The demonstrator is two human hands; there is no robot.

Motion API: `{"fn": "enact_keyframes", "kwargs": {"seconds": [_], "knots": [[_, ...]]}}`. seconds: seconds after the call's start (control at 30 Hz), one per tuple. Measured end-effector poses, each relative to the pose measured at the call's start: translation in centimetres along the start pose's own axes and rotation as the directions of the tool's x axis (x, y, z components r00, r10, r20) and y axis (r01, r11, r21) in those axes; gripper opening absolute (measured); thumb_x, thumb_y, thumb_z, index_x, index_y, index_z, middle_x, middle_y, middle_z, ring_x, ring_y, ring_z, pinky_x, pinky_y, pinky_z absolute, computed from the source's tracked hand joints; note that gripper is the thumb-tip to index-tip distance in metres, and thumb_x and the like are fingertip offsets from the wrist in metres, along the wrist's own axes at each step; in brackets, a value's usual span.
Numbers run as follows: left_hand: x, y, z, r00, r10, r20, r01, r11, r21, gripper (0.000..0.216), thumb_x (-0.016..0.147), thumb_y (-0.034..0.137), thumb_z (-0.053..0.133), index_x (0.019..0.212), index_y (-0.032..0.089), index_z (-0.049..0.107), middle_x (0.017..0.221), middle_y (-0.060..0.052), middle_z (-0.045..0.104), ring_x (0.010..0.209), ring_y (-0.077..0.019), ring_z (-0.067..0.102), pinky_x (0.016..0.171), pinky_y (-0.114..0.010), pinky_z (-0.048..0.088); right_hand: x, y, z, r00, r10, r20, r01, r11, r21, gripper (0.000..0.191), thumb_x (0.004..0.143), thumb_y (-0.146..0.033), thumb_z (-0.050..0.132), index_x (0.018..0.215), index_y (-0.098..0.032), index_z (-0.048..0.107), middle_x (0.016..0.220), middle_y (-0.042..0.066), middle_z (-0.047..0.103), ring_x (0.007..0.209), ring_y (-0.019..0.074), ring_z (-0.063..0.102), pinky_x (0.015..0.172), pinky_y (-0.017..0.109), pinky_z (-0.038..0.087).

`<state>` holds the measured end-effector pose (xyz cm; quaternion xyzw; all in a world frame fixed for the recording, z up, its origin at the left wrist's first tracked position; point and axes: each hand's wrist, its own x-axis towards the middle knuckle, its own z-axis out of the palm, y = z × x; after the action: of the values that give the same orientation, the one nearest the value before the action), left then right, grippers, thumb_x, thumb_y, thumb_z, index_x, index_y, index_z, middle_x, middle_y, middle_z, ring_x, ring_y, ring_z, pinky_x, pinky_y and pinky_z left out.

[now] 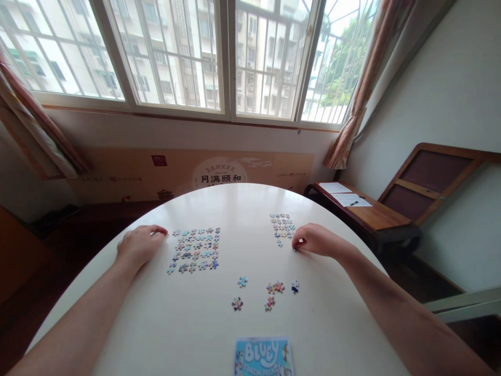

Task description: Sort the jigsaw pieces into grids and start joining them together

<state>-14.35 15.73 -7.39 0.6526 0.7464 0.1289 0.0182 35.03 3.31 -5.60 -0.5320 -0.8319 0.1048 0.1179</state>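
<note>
On the white round table my left hand (140, 244) rests at the left, fingers apart and holding nothing. Its fingertips come close to the upper left corner of a block of jigsaw pieces (197, 245) laid out in spaced rows. To the right, a smaller block of pieces (281, 222) lies in tighter rows. My right hand (315, 240) is beside its lower right side, fingertips pinched down on a small jigsaw piece (294, 249), mostly hidden by the fingers. Nearer to me are several loose pieces, among them a light blue piece (242, 282) and a dark blue and white piece (295, 286).
A blue "Bluey" card or box (263, 356) lies at the table's (176, 324) near side. Beyond the table stand a long printed cardboard panel (258, 164) and barred windows. At right, a wooden bench (385, 215) carries papers (352, 199) and a pen.
</note>
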Motion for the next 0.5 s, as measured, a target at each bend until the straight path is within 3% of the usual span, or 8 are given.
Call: {"fn": "enact_keyframes", "kwargs": {"seconds": [0.23,0.5], "knots": [[0.1,-0.1,0.2,1.0,0.004,-0.009,-0.004,1.0,0.003,0.037,0.081,0.043,0.051,0.103,0.028,0.076,0.128,-0.005,0.066,0.109,-0.0298,0.06,0.091,-0.038,0.048,0.5,-0.5,0.7,0.994,-0.018,-0.106,0.011,0.998,-0.069,0.021,0.083,-0.015,0.064,0.084,-0.028,0.08,0.087,-0.001,0.077,0.086,0.0172,0.069,0.076,0.026,0.046],[0.1,-0.1,0.1,1.0,0.005,0.002,-0.005,1.0,-0.001,0.037,0.082,0.042,0.05,0.104,0.028,0.076,0.128,-0.007,0.065,0.11,-0.0309,0.059,0.092,-0.04,0.047,0.5,-1.5,0.8,0.991,0.044,-0.128,-0.056,0.994,-0.092,0.019,0.087,-0.017,0.065,0.086,-0.029,0.08,0.091,-0.001,0.075,0.085,0.0155,0.068,0.071,0.024,0.043]]}}
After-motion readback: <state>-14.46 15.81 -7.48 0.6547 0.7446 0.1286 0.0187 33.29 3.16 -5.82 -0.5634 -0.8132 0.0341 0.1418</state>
